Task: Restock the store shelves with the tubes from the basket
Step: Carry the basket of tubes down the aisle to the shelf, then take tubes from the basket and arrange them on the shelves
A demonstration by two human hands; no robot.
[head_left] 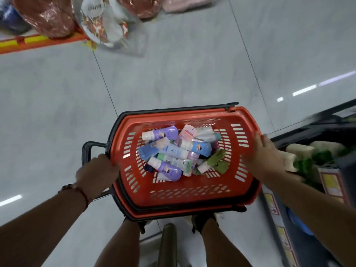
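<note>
A: Head view, straight down. Biggest thing first?

B: Grey tiled floor (173, 78), all around the basket. Then the red basket (192, 191) itself, slotted walls, black rim and a black handle (86, 149) sticking out its left side.

A: Shelving?

B: Orange shelf edge (38, 42) well beyond the basket, upper left, with red bagged goods (48, 18) on it and a clear printed bag (105, 26) hanging just beside them. Right of the basket, a dark display case (317, 170) with pale and green produce, blurred.

A: Tubes?

B: Pile of tubes (179, 151) lying loose on the basket floor, middle of it. Purple, blue, pink, white, green ones, crossed over each other. None out of the basket.

A: Hands?

B: Left hand (96, 170) at the basket's left rim, fingers curled over the edge, gripping it, near the handle root. Beaded bracelet (77, 191) on that wrist. Right hand (264, 153) on the basket's right rim, fingers fairly straight, laid flat against it. Motion blur there, so can't tell if the thumb hooks under.

A: Anything below?

B: Legs and dark shoes (204, 222) just under the basket's near edge.
</note>
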